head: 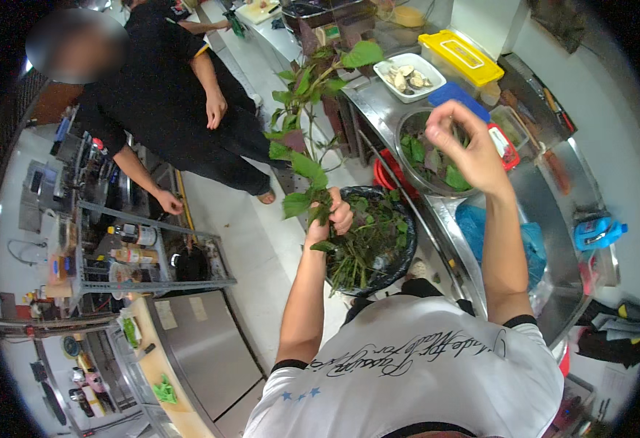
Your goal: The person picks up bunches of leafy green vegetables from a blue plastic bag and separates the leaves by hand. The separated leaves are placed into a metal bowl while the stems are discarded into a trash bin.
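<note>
My left hand (331, 213) grips a bunch of leafy stems (311, 164) with green and purple leaves, which look like perilla. Below that hand stands a bin lined with a black plastic bag (407, 249), holding stripped stems and leaves (355, 263). My right hand (467, 148) is raised over a round metal bowl (404, 183) with loose green and purple leaves (415, 150) in it. Its fingers are curled and the tips lie close to the thumb. Whether a small leaf is pinched there, I cannot tell.
A steel counter (372, 112) carries a white dish of shellfish-like pieces (407, 76), a yellow-lidded container (462, 57) and a blue plastic bag (473, 224) in the sink area. A red basket (388, 167) sits below. Across the aisle, a person in black (172, 98) stands near a metal shelf (150, 287).
</note>
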